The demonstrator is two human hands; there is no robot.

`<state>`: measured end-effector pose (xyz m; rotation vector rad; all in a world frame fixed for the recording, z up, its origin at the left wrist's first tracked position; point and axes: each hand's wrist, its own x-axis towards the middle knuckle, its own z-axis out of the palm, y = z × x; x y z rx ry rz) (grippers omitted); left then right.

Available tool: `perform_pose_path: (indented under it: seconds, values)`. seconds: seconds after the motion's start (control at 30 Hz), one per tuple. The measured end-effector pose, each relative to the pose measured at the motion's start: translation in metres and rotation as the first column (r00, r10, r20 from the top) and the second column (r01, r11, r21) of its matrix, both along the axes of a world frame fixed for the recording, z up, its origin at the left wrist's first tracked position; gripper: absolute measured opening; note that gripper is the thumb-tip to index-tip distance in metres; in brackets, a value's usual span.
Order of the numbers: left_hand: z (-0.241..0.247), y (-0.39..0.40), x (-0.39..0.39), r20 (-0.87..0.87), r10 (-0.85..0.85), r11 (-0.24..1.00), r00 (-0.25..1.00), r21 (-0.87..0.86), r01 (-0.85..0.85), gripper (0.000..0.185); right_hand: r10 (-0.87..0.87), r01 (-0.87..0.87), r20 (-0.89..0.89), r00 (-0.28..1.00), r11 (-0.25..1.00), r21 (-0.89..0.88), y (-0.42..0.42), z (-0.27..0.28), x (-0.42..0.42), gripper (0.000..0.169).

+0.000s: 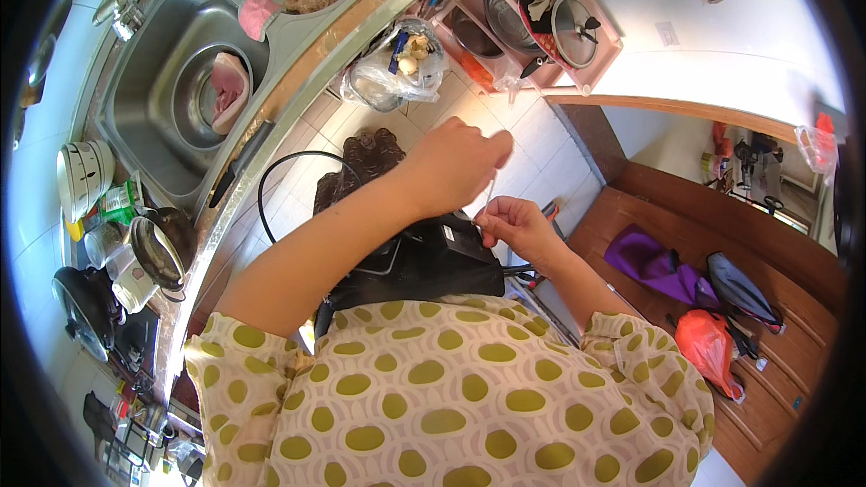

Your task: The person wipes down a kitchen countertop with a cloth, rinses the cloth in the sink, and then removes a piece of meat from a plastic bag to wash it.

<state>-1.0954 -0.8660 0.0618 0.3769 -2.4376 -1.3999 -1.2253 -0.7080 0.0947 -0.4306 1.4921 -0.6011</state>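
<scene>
My left hand [450, 162] is raised over the floor in the middle, its fingers bent around one end of a thin whitish strand [490, 191]. Just below it and to its right, my right hand [514, 224] pinches the strand's lower part between thumb and fingers. What the strand is cannot be told. Close under my right hand lies a black box-like device [463, 237] with a small white label, at waist height in front of the patterned shirt. A black cable [267, 179] loops to the left of my left forearm.
Left is a counter with a steel sink [145, 74], a raw piece of meat [230, 91] in a bowl, and a knife [240, 162] at the edge. A bag-lined bin [399, 74] and a pink rack [588, 78] stand ahead. A wooden bench [778, 392] with bags is right.
</scene>
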Motion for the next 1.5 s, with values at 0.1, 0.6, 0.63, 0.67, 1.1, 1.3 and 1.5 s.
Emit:
perform_pose_path:
  seconds: [0.1,0.6,0.63,0.67,1.1,1.3,1.5]
  values:
    - [-0.002,0.014,-0.004,0.052,0.023,0.998,0.998,0.058,-0.026,0.014,0.026,-0.027,-0.022,0.999,0.999,-0.018,0.001,0.0,0.0,0.013]
    - [-0.025,0.02,0.011,0.182,-0.349,0.685,0.919,0.719,0.118,0.039,0.088,-0.087,0.004,0.996,0.989,-0.12,0.008,0.005,-0.01,0.011]
    - [-0.024,0.019,0.011,0.196,-0.343,0.686,0.919,0.72,0.102,0.038,0.082,-0.082,-0.004,0.997,0.99,-0.116,0.008,0.004,-0.009,0.011]
    - [-0.022,0.018,0.011,0.204,-0.324,0.718,0.924,0.689,0.1,0.039,0.063,-0.063,-0.005,0.998,0.991,-0.121,0.007,0.004,-0.008,0.011]
    - [-0.012,0.016,0.013,0.252,-0.329,0.767,0.91,0.634,0.102,0.043,0.215,-0.454,-0.607,0.765,0.849,-0.271,-0.008,0.015,-0.002,0.018]
    - [-0.022,0.015,0.015,0.219,-0.397,0.621,0.891,0.779,0.085,0.038,0.023,-0.587,-0.821,0.57,0.71,-0.388,-0.014,0.013,0.013,0.019]
    - [-0.036,0.014,0.013,0.101,-0.431,0.534,0.897,0.83,0.163,0.022,0.011,-0.585,-0.825,0.565,0.71,-0.392,-0.011,0.012,0.013,0.013]
